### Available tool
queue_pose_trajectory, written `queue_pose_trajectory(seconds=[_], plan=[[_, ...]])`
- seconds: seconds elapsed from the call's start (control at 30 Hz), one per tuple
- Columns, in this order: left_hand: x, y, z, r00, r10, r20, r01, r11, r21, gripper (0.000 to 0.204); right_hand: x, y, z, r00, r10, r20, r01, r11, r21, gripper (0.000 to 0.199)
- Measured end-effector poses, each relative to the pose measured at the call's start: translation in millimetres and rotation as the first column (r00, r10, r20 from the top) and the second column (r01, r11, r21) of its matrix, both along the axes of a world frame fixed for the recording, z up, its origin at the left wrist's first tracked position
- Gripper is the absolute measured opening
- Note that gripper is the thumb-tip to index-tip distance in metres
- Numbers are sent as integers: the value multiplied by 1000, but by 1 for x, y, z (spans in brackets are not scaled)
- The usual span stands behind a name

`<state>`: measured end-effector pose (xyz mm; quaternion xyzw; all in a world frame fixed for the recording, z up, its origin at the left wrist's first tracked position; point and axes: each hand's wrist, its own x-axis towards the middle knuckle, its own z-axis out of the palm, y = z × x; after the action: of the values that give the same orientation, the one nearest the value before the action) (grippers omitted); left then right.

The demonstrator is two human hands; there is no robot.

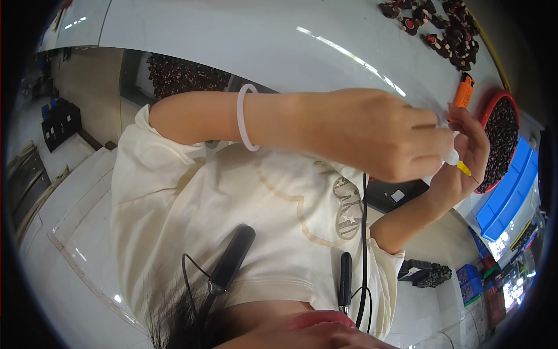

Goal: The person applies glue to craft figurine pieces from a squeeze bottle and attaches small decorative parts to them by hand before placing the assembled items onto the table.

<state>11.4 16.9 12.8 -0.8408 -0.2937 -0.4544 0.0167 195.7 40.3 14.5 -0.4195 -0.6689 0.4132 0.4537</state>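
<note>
My left hand (383,136), with a pale bracelet (242,119) on its forearm, reaches across to the right. Its fingers are curled closed round a small whitish thing (451,156), which is mostly hidden; a bottle or a tube, I cannot tell. A yellow tip (464,168) pokes out beside it. My right hand (478,152) is close behind, its fingers bent in and thumb and fingertips near the whitish thing. What those fingers hold is covered by my left hand. An orange lighter (464,91) lies on the table just beyond my right fingertips.
Several small dark brown figures with pink and red parts (450,41) lie at the far right of the white table (232,35). A red bowl (510,98) of small dark pieces stands right of my hands, beside a blue tray (507,195). Brown pieces fill an open drawer (186,77) below the tabletop.
</note>
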Motion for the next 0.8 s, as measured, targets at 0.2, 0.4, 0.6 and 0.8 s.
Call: queue_pose_trajectory(seconds=[0.2, 0.4, 0.6, 0.8], plan=[[-9, 4, 0, 1000, 14, 9, -12, 979, -201, 16, 2, -11, 13, 992, 117, 40, -109, 983, -148, 34], [-16, 1, 6, 899, 37, 437, 295, 687, -664, 23, 4, -9, 8, 965, 230, 128, -211, 966, -148, 41], [-17, -7, -1, 500, 353, 791, 783, 206, -587, 24, 15, -8, 10, 959, 75, -273, -138, 965, -222, 43], [-20, -3, -8, 459, 350, 817, 827, 167, -536, 24, 31, -3, 33, 998, -43, 43, 45, 997, -64, 66]])
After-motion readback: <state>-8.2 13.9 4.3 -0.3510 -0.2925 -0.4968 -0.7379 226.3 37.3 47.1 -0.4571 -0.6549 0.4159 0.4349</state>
